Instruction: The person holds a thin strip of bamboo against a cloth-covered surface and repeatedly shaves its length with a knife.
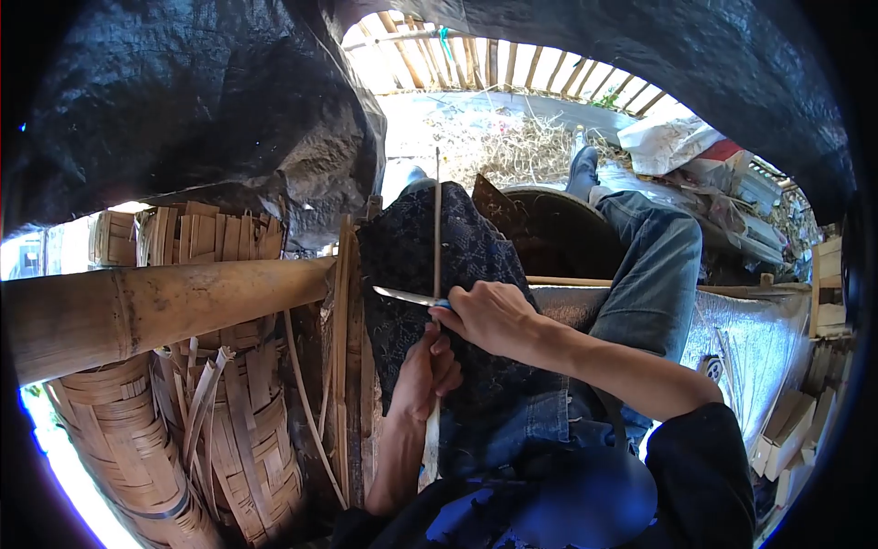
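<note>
My right hand [498, 318] is closed around the blue handle of a knife [404, 296]. Its blade points left and crosses a long thin bamboo strip [437, 233]. Just below the knife, my left hand [426, 373] has its fingers wrapped round that strip, which runs from near my body out past my knee. Under both hands a dark blue patterned cloth [398, 242] covers my lap and one leg. My other leg, in blue jeans [645, 274], is bent out to the right.
At left, a thick bamboo pole [174, 306] runs beside my lap, with woven bamboo baskets [119, 430] below it. Dark plastic sheeting [210, 101] hangs overhead. A dark round vessel [558, 233] sits between my legs. White sacks [668, 142] and dry straw [521, 151] lie beyond.
</note>
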The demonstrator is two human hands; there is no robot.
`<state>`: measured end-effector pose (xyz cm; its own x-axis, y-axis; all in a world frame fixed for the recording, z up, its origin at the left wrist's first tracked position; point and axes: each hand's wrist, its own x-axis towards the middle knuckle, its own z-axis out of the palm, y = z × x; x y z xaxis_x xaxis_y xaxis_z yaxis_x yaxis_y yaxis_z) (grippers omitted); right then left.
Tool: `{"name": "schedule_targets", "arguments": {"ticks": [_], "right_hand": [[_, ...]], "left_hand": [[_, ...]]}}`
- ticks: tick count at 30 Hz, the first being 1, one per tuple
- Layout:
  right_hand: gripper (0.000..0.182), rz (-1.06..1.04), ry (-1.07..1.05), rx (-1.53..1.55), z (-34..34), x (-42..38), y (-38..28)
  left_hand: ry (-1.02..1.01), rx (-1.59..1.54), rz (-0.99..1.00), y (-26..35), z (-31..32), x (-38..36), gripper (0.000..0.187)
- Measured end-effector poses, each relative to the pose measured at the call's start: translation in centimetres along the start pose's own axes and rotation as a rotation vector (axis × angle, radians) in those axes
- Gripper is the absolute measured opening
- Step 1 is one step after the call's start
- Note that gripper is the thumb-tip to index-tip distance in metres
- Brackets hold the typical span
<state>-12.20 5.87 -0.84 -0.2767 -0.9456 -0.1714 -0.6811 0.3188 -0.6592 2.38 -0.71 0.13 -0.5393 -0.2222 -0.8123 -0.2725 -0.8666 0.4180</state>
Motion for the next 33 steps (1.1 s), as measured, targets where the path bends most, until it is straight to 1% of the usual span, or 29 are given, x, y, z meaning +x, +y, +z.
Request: {"name": "schedule_targets", "arguments": {"ticks": [1, 5, 8, 10, 11, 12, 13, 14, 15, 16, 17, 18, 20, 22, 24, 28, 30, 31, 33], "right_hand": [[0.048, 0.005, 0.001, -0.007, -0.2, -0.7, 0.0], [0.045, 0.062, -0.037, -0.071, -1.1, -3.0, 0.3], [0.045, 0.119, -0.032, -0.076, -0.6, -3.1, 0.1], [0.044, 0.124, -0.020, -0.080, 0.0, -3.0, 0.2], [0.044, 0.123, -0.002, -0.087, 0.4, -2.9, 0.4], [0.044, 0.126, -0.006, -0.087, 0.7, -2.0, 1.3], [0.043, 0.196, 0.067, -0.118, 0.8, -0.6, 2.7], [0.043, 0.265, 0.147, -0.147, 0.6, 0.5, 3.6], [0.043, 0.271, 0.158, -0.140, 0.4, 0.9, 3.9], [0.041, 0.205, 0.130, -0.053, 0.0, 0.8, 4.3], [0.040, 0.142, 0.091, 0.026, -0.4, 0.3, 4.7], [0.040, 0.146, 0.078, 0.013, -0.6, -0.3, 4.7], [0.041, 0.130, 0.071, 0.209, -1.0, -1.3, 4.1], [0.039, 0.083, 0.014, 0.222, -1.6, -2.9, 3.2], [0.039, 0.069, -0.125, 0.207, -1.5, -4.1, 2.7], [0.042, 0.010, -0.117, 0.144, -1.5, -4.2, 2.5], [0.044, 0.030, -0.137, 0.136, -2.1, -3.4, 2.2], [0.046, 0.048, -0.157, 0.129, -2.2, -2.9, 2.0], [0.047, 0.047, -0.164, 0.103, -1.8, -2.4, 2.0]], "left_hand": [[-0.030, -0.006, -0.011, -0.1, 0.0, -0.1, 0.040], [-0.037, -0.068, -0.027, -0.1, -0.1, 0.1, 0.040], [-0.022, 0.005, -0.008, -0.2, 0.3, 0.0, 0.041], [0.044, 0.045, -0.006, 0.0, 0.5, 0.0, 0.041], [0.043, 0.045, -0.007, -0.2, 0.5, 0.0, 0.041], [0.070, 0.196, 0.023, -0.9, 0.6, -0.2, 0.041], [0.094, 0.349, 0.049, -1.5, 0.7, -0.4, 0.041], [0.091, 0.355, 0.047, -1.7, 0.8, -0.6, 0.041], [0.043, 0.261, 0.014, -1.6, 1.0, -0.9, 0.041], [-0.008, 0.159, -0.026, -1.4, 1.3, -1.1, 0.041], [0.020, 0.145, -0.013, -1.1, 1.4, -1.1, 0.041], [0.012, 0.129, -0.019, -0.9, 1.2, -0.9, 0.041], [-0.039, 0.026, -0.022, 0.0, 0.7, -0.3, 0.041], [-0.037, -0.022, -0.027, 0.2, 0.4, -0.2, 0.041], [-0.082, -0.047, -0.018, 0.2, 0.1, -0.3, 0.041], [-0.081, 0.023, 0.030, 0.8, 0.3, -0.9, 0.041], [0.051, 0.208, 0.075, 1.4, 0.6, -0.9, 0.040], [0.058, 0.206, 0.077, 1.5, 0.7, -0.7, 0.040], [0.221, 0.299, 0.046, 1.4, 1.0, -0.2, 0.041]]}}
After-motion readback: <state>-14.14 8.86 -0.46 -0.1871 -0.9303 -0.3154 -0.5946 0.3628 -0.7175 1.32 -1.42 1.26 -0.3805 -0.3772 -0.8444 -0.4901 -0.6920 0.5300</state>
